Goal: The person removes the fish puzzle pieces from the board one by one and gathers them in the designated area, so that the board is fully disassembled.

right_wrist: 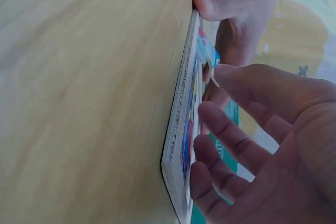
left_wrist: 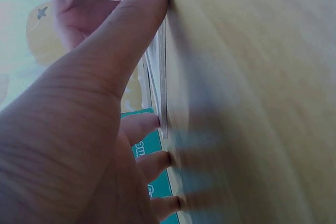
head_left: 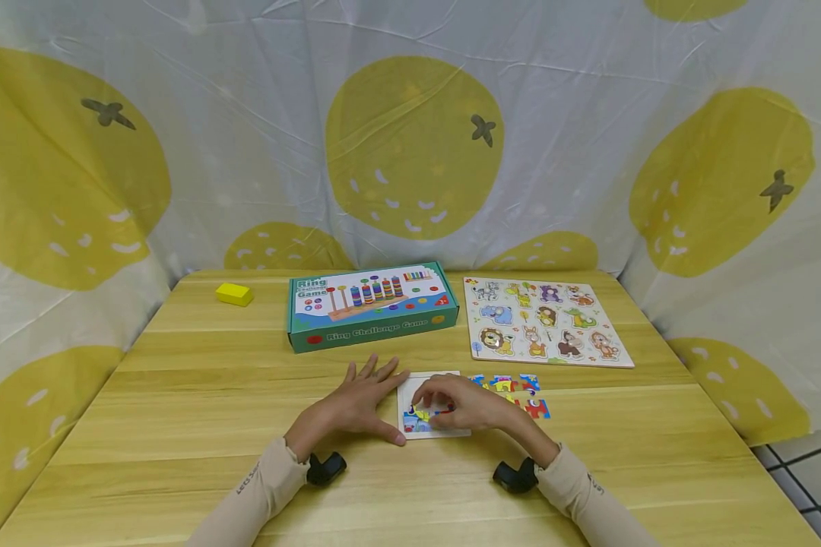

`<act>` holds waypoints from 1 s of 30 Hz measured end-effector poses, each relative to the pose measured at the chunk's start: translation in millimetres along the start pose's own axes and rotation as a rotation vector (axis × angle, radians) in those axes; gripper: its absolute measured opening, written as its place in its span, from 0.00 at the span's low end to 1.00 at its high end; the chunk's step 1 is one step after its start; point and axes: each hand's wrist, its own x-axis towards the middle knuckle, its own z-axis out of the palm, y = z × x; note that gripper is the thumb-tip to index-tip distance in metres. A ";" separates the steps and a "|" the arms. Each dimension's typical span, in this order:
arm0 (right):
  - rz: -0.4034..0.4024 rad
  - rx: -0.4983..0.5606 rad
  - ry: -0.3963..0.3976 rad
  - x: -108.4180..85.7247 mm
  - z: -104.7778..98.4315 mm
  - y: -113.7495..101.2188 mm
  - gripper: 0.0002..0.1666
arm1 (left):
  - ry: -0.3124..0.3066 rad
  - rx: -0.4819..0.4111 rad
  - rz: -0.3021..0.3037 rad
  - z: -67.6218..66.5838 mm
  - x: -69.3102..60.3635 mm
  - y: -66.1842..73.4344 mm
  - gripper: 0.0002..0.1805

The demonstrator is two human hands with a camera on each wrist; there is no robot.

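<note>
A small white-framed jigsaw puzzle board lies on the table between the hands, with colourful pieces along its lower part. My left hand spreads its straight fingers at the board's left side; the thumb touches the near corner and the index finger the far part of the edge. Over the board, my right hand pinches a puzzle piece with its thumb and a fingertip. That piece is tilted up from the board in the right wrist view, and the other fingers are loosely bent. Loose puzzle pieces lie right of the board, partly behind the right hand.
A green Ring Challenge Game box stands behind the board. An animal peg puzzle lies at the back right, and a yellow block at the back left. A patterned cloth hangs beyond the wooden table.
</note>
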 end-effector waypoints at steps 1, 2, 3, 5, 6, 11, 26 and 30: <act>0.001 0.011 0.003 0.6 -0.1 -0.9 0.17 | 0.000 0.000 -0.001 -0.1 0.0 0.1 0.59; -0.002 0.025 0.006 1.1 0.0 -1.5 0.17 | 0.000 0.000 -0.003 -0.1 0.1 0.2 0.59; -0.006 0.038 0.007 1.8 0.1 -2.1 0.16 | 0.000 -0.001 -0.004 -0.2 0.0 0.4 0.59; -0.014 0.064 0.011 3.2 0.6 -3.4 0.15 | 0.000 -0.001 -0.007 -0.2 0.2 0.6 0.59; -0.018 0.077 0.010 3.8 0.9 -4.2 0.15 | 0.000 -0.001 -0.008 -0.2 0.3 0.7 0.59; -0.022 0.087 0.019 7.4 4.7 -5.1 0.14 | 0.000 -0.001 -0.009 0.3 1.0 0.2 0.59; -0.029 0.064 0.048 10.3 10.4 -3.6 0.15 | -0.002 0.011 0.001 0.6 0.8 -0.6 0.59; -0.024 0.063 0.043 10.5 10.5 -2.5 0.13 | 0.002 0.010 0.004 -0.1 0.5 0.0 0.59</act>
